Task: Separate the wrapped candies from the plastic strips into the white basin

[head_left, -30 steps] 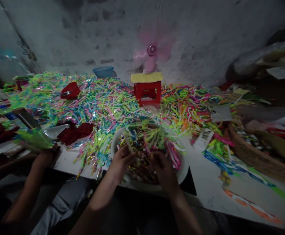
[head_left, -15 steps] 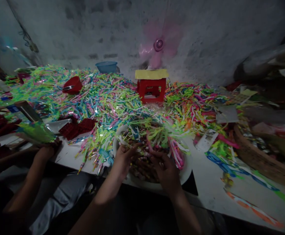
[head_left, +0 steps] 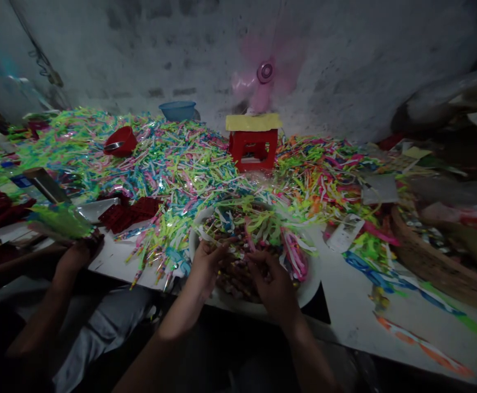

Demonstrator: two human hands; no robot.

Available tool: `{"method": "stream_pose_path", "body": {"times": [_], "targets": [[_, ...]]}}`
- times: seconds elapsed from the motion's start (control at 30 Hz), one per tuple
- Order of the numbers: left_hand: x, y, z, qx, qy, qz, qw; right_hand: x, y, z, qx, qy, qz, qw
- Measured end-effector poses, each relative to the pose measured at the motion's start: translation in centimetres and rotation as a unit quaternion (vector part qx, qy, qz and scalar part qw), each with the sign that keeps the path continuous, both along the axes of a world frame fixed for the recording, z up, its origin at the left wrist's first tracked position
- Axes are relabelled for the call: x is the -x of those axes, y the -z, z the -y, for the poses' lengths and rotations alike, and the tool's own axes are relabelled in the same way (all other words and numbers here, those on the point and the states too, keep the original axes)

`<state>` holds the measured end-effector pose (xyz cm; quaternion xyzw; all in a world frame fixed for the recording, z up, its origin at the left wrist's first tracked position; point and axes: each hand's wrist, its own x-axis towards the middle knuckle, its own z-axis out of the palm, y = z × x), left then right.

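A white basin [head_left: 314, 286] at the table's front edge holds dark beaded pieces [head_left: 238, 281] and green, white and pink ribbons [head_left: 295, 259]. Over the basin's left part, my left hand [head_left: 207, 267] is closed, thumb and fingers pinched on something too small to make out. My right hand [head_left: 269, 275] is above the basin's middle, its fingers bent and pressed together; what they hold, if anything, is too small and dim to tell. A small gap lies between the two hands.
Colourful strips [head_left: 172, 158] are heaped behind the basin, with a red bowl [head_left: 121, 142], a blue bowl [head_left: 178, 111] and a red stool [head_left: 252, 150]. A pink fan [head_left: 265, 72] spins by the wall. At left, another person's hand [head_left: 76, 256] holds green strips [head_left: 60, 221].
My right hand has shifted slightly, its fingertips now a little nearer my left hand. My left hand stays almost in place.
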<state>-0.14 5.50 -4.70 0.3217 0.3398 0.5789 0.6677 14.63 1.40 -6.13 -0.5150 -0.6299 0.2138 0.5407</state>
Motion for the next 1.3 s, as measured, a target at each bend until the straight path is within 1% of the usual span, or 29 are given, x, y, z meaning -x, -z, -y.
{"method": "stream_pose_path", "body": {"times": [0.2,0.33,0.37,0.43,0.53,0.63,0.67,0.73,0.8,0.9,0.97,1.03,1.1,1.13,1.17,1.2,1.23,1.27,1.3], "targets": [[-0.1,-0.2,0.0,0.002,-0.011,0.008,1.000,0.1,0.1,0.1,0.008,-0.024,0.010,1.000],[-0.2,-0.1,-0.1,-0.001,-0.013,-0.010,1.000,0.3,0.5,-0.1,-0.007,0.002,0.028,1.000],[-0.2,0.0,0.0,-0.004,-0.015,-0.018,1.000,0.4,0.5,-0.1,0.003,0.005,0.028,1.000],[-0.3,0.0,0.1,-0.015,-0.017,-0.035,0.999,0.3,0.5,-0.3,0.050,-0.005,0.010,0.999],[-0.2,-0.1,0.4,-0.045,0.004,-0.041,0.998,0.1,0.2,-0.5,0.133,-0.058,-0.022,0.989],[-0.1,-0.4,0.8,-0.063,0.043,-0.034,0.996,-0.1,0.0,-0.5,0.161,-0.123,-0.012,0.979],[-0.1,-0.4,0.9,-0.064,0.058,-0.036,0.996,-0.1,0.0,-0.4,0.157,-0.128,0.000,0.979],[-0.1,-0.3,1.2,-0.063,0.073,-0.044,0.994,-0.1,0.1,-0.2,0.136,-0.099,0.029,0.985],[-0.2,-0.2,1.5,-0.063,0.058,-0.052,0.995,-0.1,0.3,-0.1,0.115,-0.062,0.058,0.990],[0.5,-0.4,1.4,-0.071,0.017,-0.075,0.995,0.1,0.2,0.0,0.113,-0.064,0.061,0.990],[2.2,-1.2,0.5,-0.080,-0.035,-0.104,0.991,0.4,-0.1,-0.1,0.109,-0.068,0.067,0.989],[4.8,-2.1,-1.2,-0.090,-0.100,-0.154,0.979,0.8,-0.3,-0.1,0.103,-0.056,0.122,0.986],[7.9,-2.7,-3.6,-0.099,-0.141,-0.245,0.954,1.3,-0.5,0.0,0.104,-0.047,0.198,0.973],[9.4,-2.8,-4.8,-0.097,-0.159,-0.313,0.931,1.4,-0.6,0.1,0.106,-0.046,0.226,0.967],[10.7,-2.8,-5.9,-0.089,-0.177,-0.393,0.898,1.6,-0.7,0.2,0.108,-0.048,0.242,0.963],[11.7,-2.7,-6.9,-0.083,-0.196,-0.478,0.852,1.7,-0.8,0.3,0.111,-0.051,0.250,0.961],[12.5,-2.5,-7.7,-0.084,-0.212,-0.556,0.799,1.8,-0.9,0.4,0.114,-0.055,0.251,0.960],[12.8,-2.3,-8.3,-0.099,-0.222,-0.620,0.746,1.8,-1.0,0.5,0.118,-0.058,0.250,0.959],[12.7,-2.1,-8.8,-0.126,-0.217,-0.666,0.703,1.7,-1.1,0.6,0.123,-0.061,0.245,0.960]]}}
